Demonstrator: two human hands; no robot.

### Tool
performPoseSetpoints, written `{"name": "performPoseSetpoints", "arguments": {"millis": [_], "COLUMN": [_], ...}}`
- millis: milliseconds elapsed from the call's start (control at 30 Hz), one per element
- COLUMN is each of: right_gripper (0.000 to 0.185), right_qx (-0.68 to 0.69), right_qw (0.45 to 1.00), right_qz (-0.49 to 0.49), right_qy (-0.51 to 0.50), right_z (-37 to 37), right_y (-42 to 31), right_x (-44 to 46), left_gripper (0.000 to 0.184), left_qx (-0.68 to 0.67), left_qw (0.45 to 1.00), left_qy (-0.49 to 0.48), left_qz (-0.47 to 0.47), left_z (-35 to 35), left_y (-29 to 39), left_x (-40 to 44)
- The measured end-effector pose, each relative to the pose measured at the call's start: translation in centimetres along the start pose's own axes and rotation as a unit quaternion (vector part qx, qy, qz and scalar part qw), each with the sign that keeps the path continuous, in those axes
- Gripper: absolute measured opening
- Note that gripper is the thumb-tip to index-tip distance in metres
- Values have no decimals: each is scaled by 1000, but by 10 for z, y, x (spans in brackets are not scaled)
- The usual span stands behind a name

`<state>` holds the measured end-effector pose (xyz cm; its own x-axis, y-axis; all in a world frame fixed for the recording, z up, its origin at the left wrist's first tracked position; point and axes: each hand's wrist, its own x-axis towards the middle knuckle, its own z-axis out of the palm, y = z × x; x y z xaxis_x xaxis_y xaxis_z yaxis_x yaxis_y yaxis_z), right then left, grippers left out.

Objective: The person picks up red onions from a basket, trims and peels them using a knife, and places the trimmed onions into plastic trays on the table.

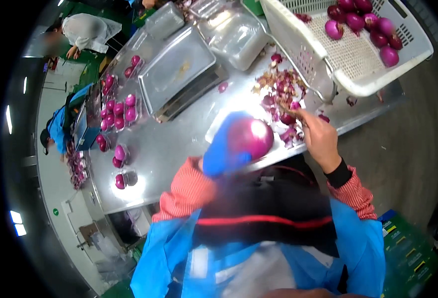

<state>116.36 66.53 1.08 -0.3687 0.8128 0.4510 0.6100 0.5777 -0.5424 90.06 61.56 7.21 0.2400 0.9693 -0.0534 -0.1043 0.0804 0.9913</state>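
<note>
The room had a dark floor [388,144] to the right of a wide metal table [164,144]. At the far right was a white basket [306,49]. The left hand, in a blue glove [224,144], was curled around a purple onion [261,141] at the table's near edge. The right hand [320,136] had bent fingers near scattered peels [281,82]; whether it held something, I could not tell.

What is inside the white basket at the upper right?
The white basket holds purple onions and a reddish scrap. Part of its perforated floor shows; what lies beneath the onions is covered, and the basket's far end runs out of the picture.
</note>
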Motion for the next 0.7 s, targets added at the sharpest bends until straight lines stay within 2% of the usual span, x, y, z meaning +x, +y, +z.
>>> {"name": "performPoseSetpoints", "arguments": {"millis": [67, 167, 200, 233, 267, 300, 333, 400, 433, 467, 500, 533, 567, 600, 633, 667, 700], "right_gripper": [43, 35, 33, 28, 29, 31, 32, 35, 37, 38, 45, 56, 60, 63, 67, 59, 54], "right_qx": [-8, 94, 133, 247, 363, 470, 565, 636, 672, 705, 745, 749, 727, 704, 661, 603, 581], "right_qw": [1000, 994, 989, 961, 909, 835, 742, 663, 626, 588, 546, 548, 582, 614, 661, 716, 736], "right_qz": [-11, 46, 58, 123, 192, 257, 316, 345, 344, 342, 348, 345, 332, 319, 309, 295, 289], "right_qy": [23, 0, 1, -9, -66, -122, -175, -192, -196, -202, -163, -139, -149, -160, -174, -192, -194], "right_z": [-7, -7, -6, 3, 4, 3, 3, 13, 17, 20, 22, 28, 33, 37, 40, 40, 39], "right_y": [-16, -31, -33, -29, -27, -26, -24, -21, -17, -14, -18, -20, -22, -26, -32, -38, -39], "right_x": [16, 19, 20, 18, 21, 25, 29, 29, 26, 28, 27, 25, 25, 25, 26, 27, 30], "left_gripper": [86, 88, 88, 89, 89, 97, 99, 102, 106, 104, 100, 96, 86, 79, 76, 74, 72], "left_qx": [0, -10, 59, 128, 195, 226, 276, 371, 363, 306, 173, 37, -73, -268, -312, -356, -311], "left_qw": [1000, 999, 997, 990, 978, 973, 958, 915, 920, 942, 980, 996, 993, 945, 935, 923, 944], "left_qy": [11, 42, 44, 43, 43, 35, 8, -45, -24, 53, 71, 87, 54, 59, 46, 32, 59], "left_qz": [1, 16, 32, 49, 66, 37, 76, 151, 144, 129, 63, -2, -71, -180, -161, -141, -99], "left_z": [2, 11, 12, 12, 13, 15, 15, 15, 16, 16, 13, 8, -2, 12, 12, 12, 12], "left_y": [2, -5, -6, -6, -6, -4, -2, 2, 3, -1, -10, -22, -33, -18, -23, -27, -27], "left_x": [8, 15, 17, 19, 21, 23, 25, 27, 24, 22, 17, 13, 10, 12, 8, 3, 3]}}
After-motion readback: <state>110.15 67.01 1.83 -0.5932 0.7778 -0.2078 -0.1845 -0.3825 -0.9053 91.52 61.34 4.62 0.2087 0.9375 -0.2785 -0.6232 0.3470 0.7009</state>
